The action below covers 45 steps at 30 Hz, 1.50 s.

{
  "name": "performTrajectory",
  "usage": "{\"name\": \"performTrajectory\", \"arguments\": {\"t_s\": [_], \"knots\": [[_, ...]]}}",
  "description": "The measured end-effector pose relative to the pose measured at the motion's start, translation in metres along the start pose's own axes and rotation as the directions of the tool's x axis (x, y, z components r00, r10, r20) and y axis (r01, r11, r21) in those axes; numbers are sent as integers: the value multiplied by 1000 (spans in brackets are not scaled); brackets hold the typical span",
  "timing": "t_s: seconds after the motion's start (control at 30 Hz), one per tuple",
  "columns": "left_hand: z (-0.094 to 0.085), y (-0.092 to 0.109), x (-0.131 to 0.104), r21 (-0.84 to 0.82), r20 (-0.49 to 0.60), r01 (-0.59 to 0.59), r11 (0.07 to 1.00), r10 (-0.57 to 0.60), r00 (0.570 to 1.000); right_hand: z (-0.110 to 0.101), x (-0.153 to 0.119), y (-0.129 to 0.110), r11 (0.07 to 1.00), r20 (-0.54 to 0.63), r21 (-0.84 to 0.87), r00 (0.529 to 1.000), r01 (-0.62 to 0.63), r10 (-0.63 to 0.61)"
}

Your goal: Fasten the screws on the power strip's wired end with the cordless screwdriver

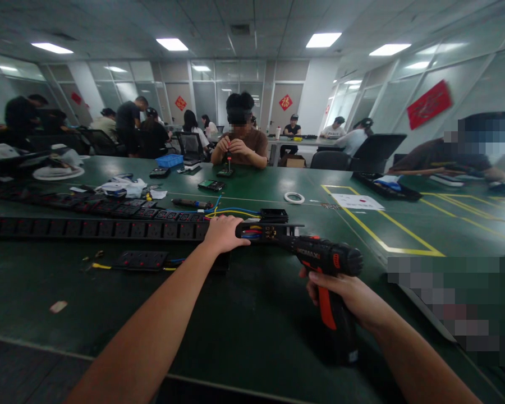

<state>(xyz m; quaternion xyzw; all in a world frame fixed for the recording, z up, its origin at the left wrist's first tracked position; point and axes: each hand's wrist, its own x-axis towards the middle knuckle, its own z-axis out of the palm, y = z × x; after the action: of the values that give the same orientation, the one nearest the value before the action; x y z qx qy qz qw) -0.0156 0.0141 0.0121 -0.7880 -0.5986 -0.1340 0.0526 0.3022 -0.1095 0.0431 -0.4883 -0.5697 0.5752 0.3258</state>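
My left hand (226,233) is wrapped over the right end of a long black power strip (122,229), thumb at the front and fingers over the top. Coloured wires show in the open end just right of it. In my right hand (340,289) is a black and orange power drill (326,255), held by its grip, its nose pointing left at the strip's open end. Whether the bit touches a screw there is too small to tell. Behind lies a second strip (109,207) with blue and yellow wires. A short black socket piece (141,260) lies in front.
A white tape ring (294,197), a paper sheet (357,202) and a black tray (387,186) lie on the green table (252,336). Across it a person (240,140) works with a screwdriver. Plastic bags (124,188) and a blue basket (169,161) stand at the back left.
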Motion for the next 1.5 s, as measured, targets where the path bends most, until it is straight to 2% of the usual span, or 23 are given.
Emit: {"name": "performTrajectory", "arguments": {"t_s": [0.23, 0.77, 1.13, 1.5], "knots": [[-1, 0, 1, -13, 13, 6, 1000, -6, 1000, 0, 2, 1, 999, -36, -42, 999, 10, -12], [0, 0, 0, 5, 0, 3, 1000, -3, 1000, 2, 1, 0, 1000, -3, 1, 1000, -5, 5], [0, -1, 0, -3, 3, 3, 1000, -3, 1000, 3, 1, 0, 999, 60, 52, 998, 7, -10], [0, 0, 0, -2, 0, -3, 1000, 3, 1000, 0, 4, 8, 1000, 23, 24, 1000, 17, -17]]}}
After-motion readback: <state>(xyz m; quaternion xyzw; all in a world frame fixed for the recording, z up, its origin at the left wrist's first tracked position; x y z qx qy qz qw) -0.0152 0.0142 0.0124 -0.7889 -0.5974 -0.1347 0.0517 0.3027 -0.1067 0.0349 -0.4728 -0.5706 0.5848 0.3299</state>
